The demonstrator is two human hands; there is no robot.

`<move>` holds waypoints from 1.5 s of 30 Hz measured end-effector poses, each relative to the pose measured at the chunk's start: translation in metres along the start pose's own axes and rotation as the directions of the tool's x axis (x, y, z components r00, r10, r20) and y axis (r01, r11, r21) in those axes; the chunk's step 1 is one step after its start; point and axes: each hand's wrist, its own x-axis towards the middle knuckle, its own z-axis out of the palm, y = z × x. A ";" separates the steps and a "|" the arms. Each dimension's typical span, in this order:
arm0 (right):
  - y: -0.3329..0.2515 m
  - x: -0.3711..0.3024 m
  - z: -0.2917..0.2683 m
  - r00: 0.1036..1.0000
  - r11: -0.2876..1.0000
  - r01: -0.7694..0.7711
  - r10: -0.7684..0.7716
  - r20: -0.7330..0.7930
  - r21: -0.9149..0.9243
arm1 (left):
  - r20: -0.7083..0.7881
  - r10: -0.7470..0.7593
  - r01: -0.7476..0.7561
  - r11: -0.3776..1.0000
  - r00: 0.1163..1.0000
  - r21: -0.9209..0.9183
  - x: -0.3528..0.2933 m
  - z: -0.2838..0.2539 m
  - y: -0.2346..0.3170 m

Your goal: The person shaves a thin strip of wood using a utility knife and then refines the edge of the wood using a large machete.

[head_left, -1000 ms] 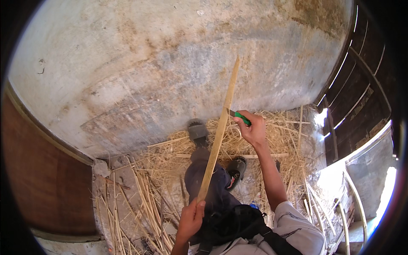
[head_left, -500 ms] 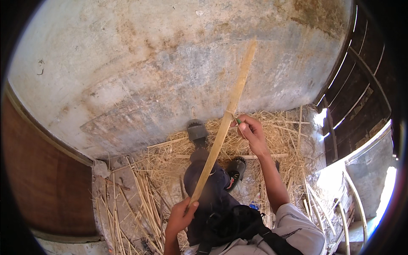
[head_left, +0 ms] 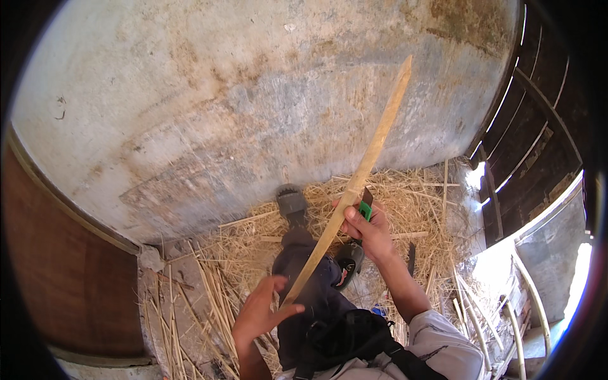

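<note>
White daylight glare at right, dim plank wall point(head_left: 538, 107), black fisheye rim, bowed edges

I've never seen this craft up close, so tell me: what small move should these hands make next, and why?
Probably the left hand should close on the lower end of the long strip: it is spread open there, while the right hand appears to hold both strip and green-handled knife, so a second grip might steady it.

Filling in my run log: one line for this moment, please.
right hand: holding flat strip and green knife | left hand: open, beside strip's lower end | underfoot: straw
</note>
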 end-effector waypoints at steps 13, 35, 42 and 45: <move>0.003 -0.014 -0.003 0.985 0.787 0.127 -0.026 0.173 -0.604 | -0.247 -0.130 0.039 0.940 0.960 -0.340 0.079 0.040 0.040; 0.010 0.018 0.006 0.992 0.830 0.127 -0.119 0.050 -0.543 | -0.387 0.020 0.018 0.996 0.922 0.092 0.063 0.055 0.042; 0.001 0.016 -0.013 0.936 0.510 0.345 -0.247 0.250 -0.788 | -0.289 -0.094 0.083 0.995 0.953 -0.050 0.058 0.048 0.042; -0.005 0.011 -0.015 0.895 0.332 0.420 -0.303 0.326 -0.844 | -0.235 -0.080 0.067 0.996 0.969 -0.064 0.055 0.044 0.038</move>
